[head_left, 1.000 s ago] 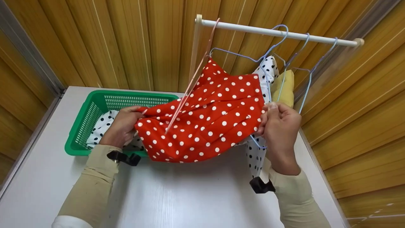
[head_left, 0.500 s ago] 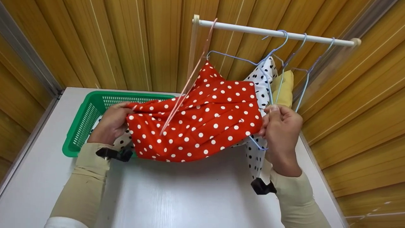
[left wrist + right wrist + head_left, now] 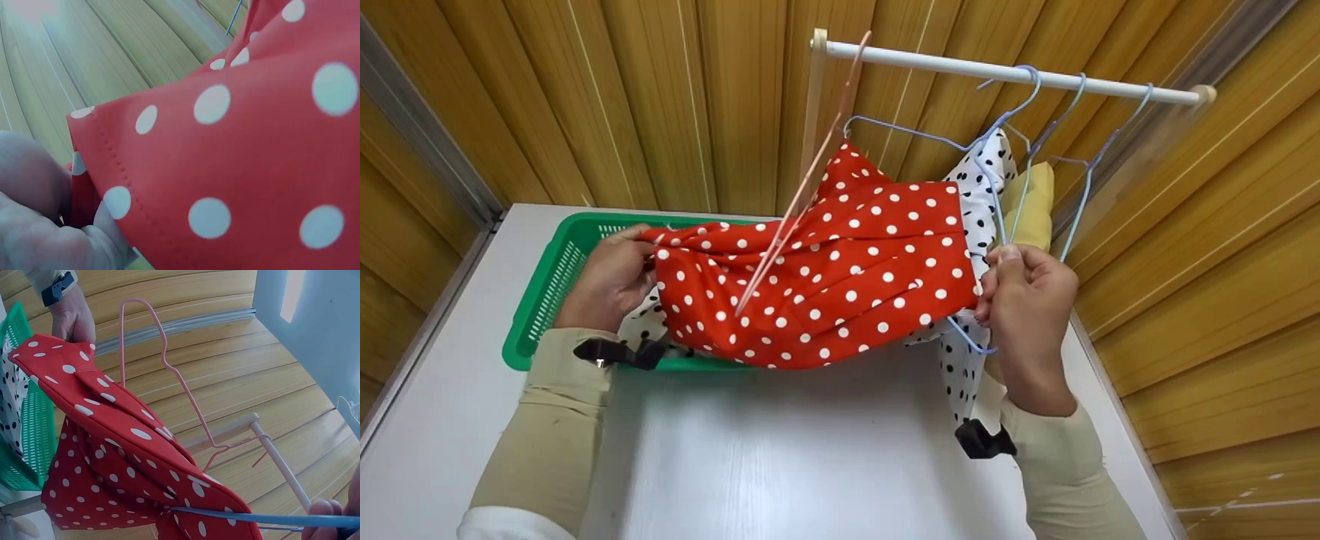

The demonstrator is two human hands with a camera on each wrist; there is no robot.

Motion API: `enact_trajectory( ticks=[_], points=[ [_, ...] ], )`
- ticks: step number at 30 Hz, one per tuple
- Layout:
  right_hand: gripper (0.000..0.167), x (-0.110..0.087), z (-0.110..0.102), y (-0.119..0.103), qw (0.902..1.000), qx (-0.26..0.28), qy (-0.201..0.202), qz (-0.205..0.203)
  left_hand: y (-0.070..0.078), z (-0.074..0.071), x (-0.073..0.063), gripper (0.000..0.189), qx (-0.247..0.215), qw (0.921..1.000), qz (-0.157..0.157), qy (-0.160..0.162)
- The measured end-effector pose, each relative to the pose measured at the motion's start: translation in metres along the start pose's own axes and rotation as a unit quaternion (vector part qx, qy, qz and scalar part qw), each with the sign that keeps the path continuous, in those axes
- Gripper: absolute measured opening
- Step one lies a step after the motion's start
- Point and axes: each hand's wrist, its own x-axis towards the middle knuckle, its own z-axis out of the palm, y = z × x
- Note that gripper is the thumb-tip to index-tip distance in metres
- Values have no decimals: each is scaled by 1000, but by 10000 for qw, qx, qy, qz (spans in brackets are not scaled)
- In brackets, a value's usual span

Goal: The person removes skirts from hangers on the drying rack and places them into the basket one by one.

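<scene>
A red cloth garment with white dots (image 3: 825, 277) is stretched between my hands, its kind not plain from the frames. My left hand (image 3: 607, 277) grips its left end above the basket. A stitched hem (image 3: 121, 163) shows close up in the left wrist view. The garment's upper corner meets the left end of a blue wire hanger (image 3: 911, 133), which hooks over the white rod. My right hand (image 3: 1031, 322) pinches this hanger's wire (image 3: 225, 515), beside the garment's right edge. A pink hanger (image 3: 771, 259) hangs from the rod in front of the red cloth.
The green basket (image 3: 529, 300) stands on the white table (image 3: 780, 450) at left, with black-dotted white cloth (image 3: 641, 319) inside. Right along the rod (image 3: 930, 64) hang more blue hangers, near another dotted white cloth (image 3: 960, 375) and a yellow one (image 3: 1035, 206). Wood-panelled walls surround the table.
My left hand has moved left and slightly up, drawing the red garment's left end further over the basket. The right hand has stayed nearly in place on the hanger.
</scene>
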Motion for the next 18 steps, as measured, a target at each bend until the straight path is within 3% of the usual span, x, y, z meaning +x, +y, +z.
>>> enact_trajectory(
  ticks=[11, 18],
  points=[
    [25, -2, -2, 0, 9996, -254, -32, 69, 8, -8, -5, 35, -45, 9998, -22, 181],
    [25, -2, 2, 2, 9997, -216, 86, -117, 14, -6, -7, 41, -312, 9986, 166, 406]
  ],
)
